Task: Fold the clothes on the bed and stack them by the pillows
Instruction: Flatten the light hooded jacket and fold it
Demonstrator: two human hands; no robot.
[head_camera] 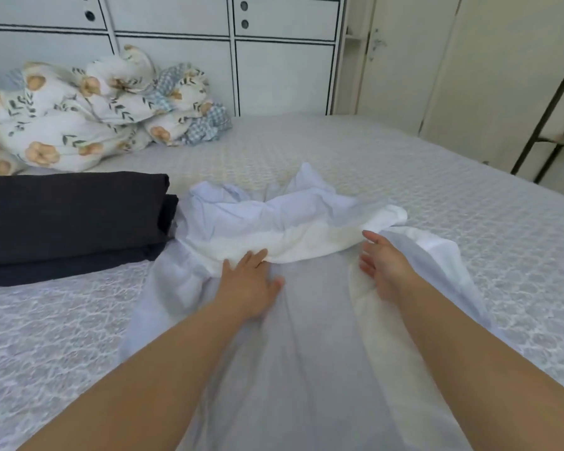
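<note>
My left hand (251,284) lies flat, fingers spread, pressing down on the thin white cotton garment (290,320) just below its bunched far end; my right hand (383,262) is open too, fingers straight and relaxed, its palm turned inward against the raised right edge of the same cloth; neither hand pinches anything. The garment runs down the middle of the bed (437,190) from my arms outward, smooth near me, crumpled in a heap beyond my fingers; I judge it light, limp and thin, likely to slide and wrinkle on the quilted pale grey bedcover, so it wants a flat palm to anchor it and a pinch at an edge or corner to carry the fold over; taking hold in the crumpled middle would only drag the heap along. Just left of the heap, touching it, sits a folded stack of dark charcoal clothes (69,219); behind that, near the white panelled headboard wall (274,66), lie the floral-print pillows and bedding (88,109), where I reckon the finished fold should go.
</note>
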